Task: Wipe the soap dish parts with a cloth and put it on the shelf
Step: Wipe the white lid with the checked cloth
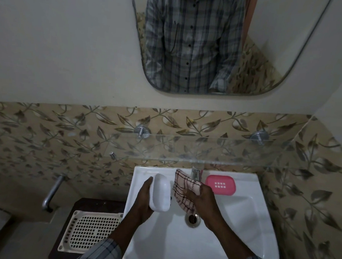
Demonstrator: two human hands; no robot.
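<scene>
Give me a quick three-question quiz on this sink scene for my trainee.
1. What does the left hand grip?
A) the white soap dish part
B) a toothbrush
C) a bottle

2. True or false: the pink soap dish part lies on the rim of the sink, to the right of the tap.

3. Fill in: the right hand holds the checked ____.

Key: 1 A; 2 true; 3 cloth.
</scene>
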